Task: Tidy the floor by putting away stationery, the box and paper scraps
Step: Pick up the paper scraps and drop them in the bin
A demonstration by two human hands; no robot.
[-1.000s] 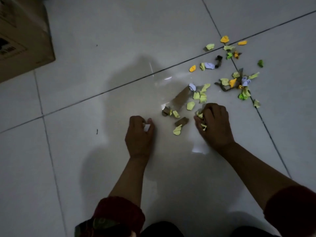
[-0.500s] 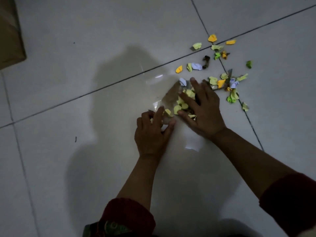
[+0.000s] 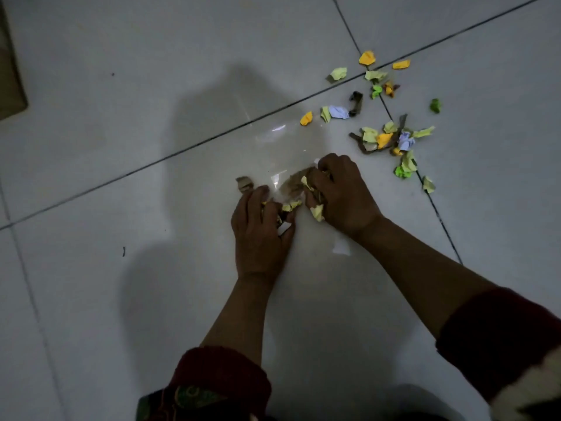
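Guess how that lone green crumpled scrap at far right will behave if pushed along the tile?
The green scrap is a small crumpled paper wad, so probably very light and likely to skid on the glossy floor. Its irregular creased shape suggests it would tumble, not roll straight. It would probably squash softly when pinched, like the scraps bunched in the right hand.

The cardboard box (image 3: pixel 10 74) is cut off by the left edge; scraps sit half-hidden under the hands.

Crumpled paper scraps (image 3: pixel 384 138) (yellow, orange, green, pale lilac, some brown) lie scattered on the grey tiled floor (image 3: pixel 121 117) at upper right. A nearer bunch (image 3: pixel 296 189) is gathered at centre. One brown scrap (image 3: pixel 244 183) lies just left of it.
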